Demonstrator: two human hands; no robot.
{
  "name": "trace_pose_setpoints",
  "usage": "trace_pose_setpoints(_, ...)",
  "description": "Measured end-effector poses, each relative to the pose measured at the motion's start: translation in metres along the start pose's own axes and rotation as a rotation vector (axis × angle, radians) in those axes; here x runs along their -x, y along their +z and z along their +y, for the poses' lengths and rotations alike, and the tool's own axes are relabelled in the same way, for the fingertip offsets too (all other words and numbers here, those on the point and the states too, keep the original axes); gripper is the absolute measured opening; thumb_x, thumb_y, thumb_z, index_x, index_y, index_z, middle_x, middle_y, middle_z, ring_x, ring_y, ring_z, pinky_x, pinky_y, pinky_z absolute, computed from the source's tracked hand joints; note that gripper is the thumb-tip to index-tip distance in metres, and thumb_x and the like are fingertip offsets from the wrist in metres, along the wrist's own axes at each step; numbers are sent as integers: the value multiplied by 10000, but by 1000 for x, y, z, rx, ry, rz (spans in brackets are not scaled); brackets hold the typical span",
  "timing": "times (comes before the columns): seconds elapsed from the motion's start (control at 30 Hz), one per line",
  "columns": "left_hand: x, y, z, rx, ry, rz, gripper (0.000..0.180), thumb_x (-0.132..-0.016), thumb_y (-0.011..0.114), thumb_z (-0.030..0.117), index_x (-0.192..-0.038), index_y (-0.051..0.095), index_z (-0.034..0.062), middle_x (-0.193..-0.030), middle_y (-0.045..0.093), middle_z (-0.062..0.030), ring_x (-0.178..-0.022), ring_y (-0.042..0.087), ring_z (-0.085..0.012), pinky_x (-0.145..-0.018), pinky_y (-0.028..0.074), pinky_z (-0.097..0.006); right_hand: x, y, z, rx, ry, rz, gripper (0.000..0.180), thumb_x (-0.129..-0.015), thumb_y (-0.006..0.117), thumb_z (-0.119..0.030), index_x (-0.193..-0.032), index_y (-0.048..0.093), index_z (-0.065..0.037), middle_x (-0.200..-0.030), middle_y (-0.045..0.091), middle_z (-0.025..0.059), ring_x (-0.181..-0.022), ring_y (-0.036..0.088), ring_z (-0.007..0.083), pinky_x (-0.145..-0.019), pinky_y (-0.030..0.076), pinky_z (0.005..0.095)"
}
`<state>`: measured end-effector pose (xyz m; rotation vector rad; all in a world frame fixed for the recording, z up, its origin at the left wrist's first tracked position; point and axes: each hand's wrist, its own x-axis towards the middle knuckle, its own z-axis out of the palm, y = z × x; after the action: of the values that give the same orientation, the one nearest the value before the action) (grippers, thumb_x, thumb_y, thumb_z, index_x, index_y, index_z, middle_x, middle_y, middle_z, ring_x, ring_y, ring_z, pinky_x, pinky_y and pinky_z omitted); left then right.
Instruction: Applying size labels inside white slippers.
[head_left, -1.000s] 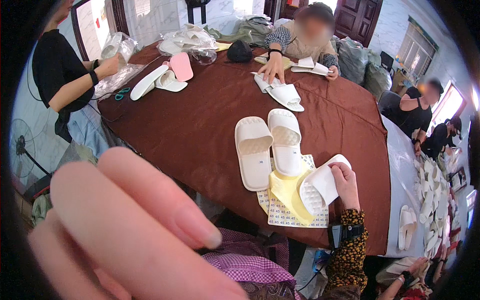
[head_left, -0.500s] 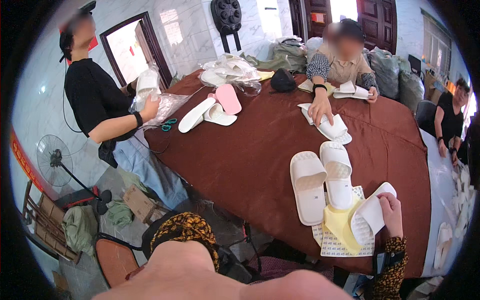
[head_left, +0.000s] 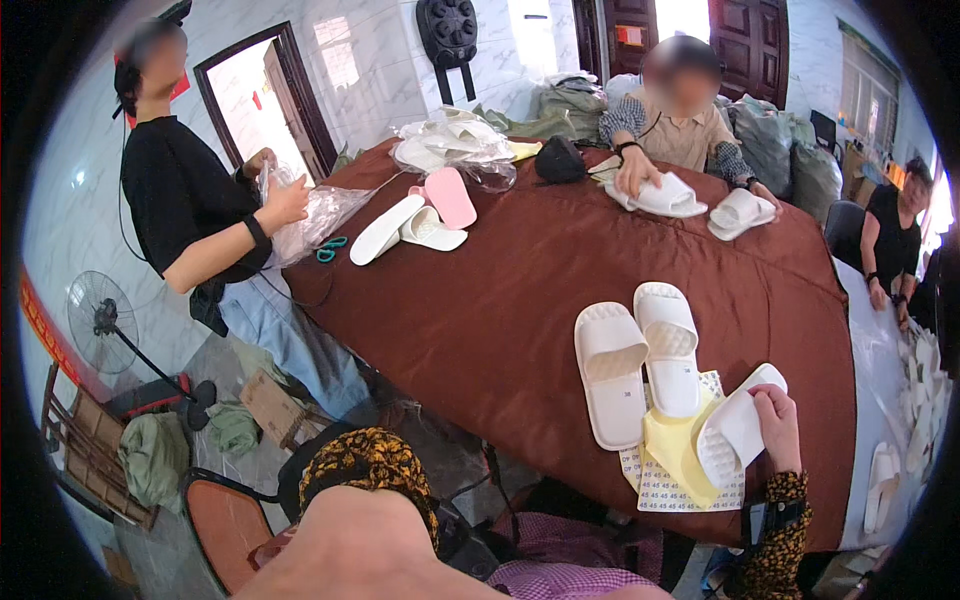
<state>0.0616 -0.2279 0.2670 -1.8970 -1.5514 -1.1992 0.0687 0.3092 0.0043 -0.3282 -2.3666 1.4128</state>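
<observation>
Right hand (head_left: 778,425) grips white slipper (head_left: 735,435) over yellow cloth (head_left: 678,447), sticker sheet (head_left: 672,490).

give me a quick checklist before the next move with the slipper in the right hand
1. Right hand grips the held slipper: ok, the fingers wrap its edge and its sole faces up.
2. Left hand ready to help: not ok, it is raised close to the camera, off the table and holding nothing.
3. Pair of slippers placed: ok, side by side on the table, soles down.
4. Yellow cloth and sheet: ok, lying at the table edge beside the held slipper.
5. Held slipper clean or marked: cannot tell.
</observation>
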Motion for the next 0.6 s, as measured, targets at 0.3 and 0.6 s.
trace_pose_setpoints(0.3,11,7,15,42,33,14,121,-846,669,166,-961,639,147,-1044,540,-13,-974,529,-161,-821,401,-327,1,2,-4,-8,-27,14,195,-935,520,-128,-939,646,22,-729,580,-34,-687,506,47,-608,416,228)
trace_pose_setpoints(0.6,21,16,31,84,58,28,160,-858,651,174,-1011,636,129,-1092,543,-24,-991,539,-176,-833,415,-338,2,4,-3,-19,0,0,187,-935,522,-115,-960,644,25,-753,587,-26,-708,508,46,-622,414,222)
